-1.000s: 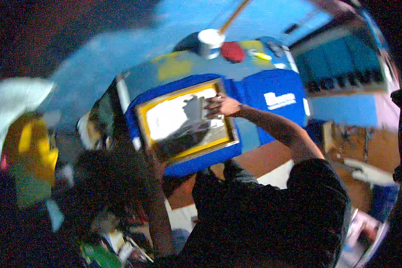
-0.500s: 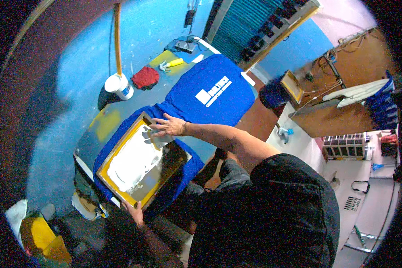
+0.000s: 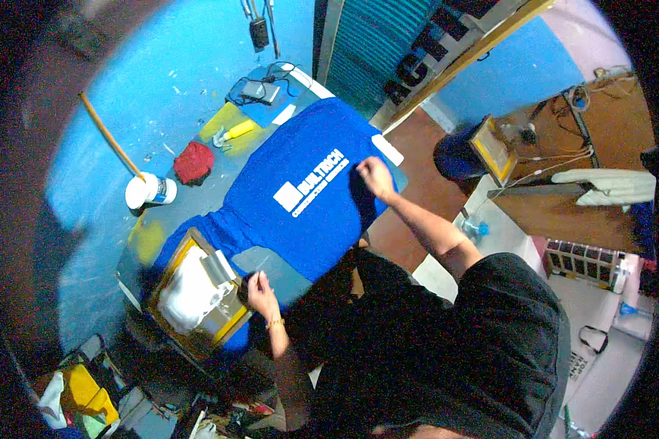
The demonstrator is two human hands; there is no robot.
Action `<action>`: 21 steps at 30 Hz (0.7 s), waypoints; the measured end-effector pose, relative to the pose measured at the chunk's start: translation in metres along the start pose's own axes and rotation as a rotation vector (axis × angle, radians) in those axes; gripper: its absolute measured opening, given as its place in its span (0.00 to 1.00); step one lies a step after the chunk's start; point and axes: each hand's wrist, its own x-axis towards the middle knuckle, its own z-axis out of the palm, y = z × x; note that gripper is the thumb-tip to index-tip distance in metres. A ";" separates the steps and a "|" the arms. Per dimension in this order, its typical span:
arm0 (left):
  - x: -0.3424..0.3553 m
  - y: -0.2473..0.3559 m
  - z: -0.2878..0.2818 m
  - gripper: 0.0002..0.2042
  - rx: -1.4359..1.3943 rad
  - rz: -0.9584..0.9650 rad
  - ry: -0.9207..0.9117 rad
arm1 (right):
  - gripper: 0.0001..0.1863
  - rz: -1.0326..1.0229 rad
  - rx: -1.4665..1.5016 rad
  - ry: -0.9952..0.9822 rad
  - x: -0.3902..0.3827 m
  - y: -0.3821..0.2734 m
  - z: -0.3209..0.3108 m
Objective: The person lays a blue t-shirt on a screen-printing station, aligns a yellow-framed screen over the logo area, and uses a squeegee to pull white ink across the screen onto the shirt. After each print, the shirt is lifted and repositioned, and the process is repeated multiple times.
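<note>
Print's already on the blue cotton T-shirt (image 3: 307, 197); right hand (image 3: 374, 176) fingers pinch its edge, left hand (image 3: 258, 287) fingers grip the yellow-framed wooden printing screen (image 3: 198, 293), shirt not yet lifted off bench (image 3: 220, 157).

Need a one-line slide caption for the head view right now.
Right hand on a blue printed shirt on the table; left hand at the yellow-framed screen.

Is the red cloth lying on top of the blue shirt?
No, the red cloth lies on the grey table beside the blue shirt, with bare tabletop between them.
</note>
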 end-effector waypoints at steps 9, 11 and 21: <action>0.051 -0.011 0.127 0.23 0.292 -0.179 0.268 | 0.16 0.208 -0.082 -0.124 0.101 0.090 -0.024; 0.057 -0.022 0.134 0.22 0.501 -0.143 0.265 | 0.12 0.212 -0.097 -0.143 0.106 0.086 -0.023; 0.048 -0.046 0.136 0.18 -0.071 -0.230 0.283 | 0.07 0.233 -0.209 -0.248 0.118 0.080 -0.034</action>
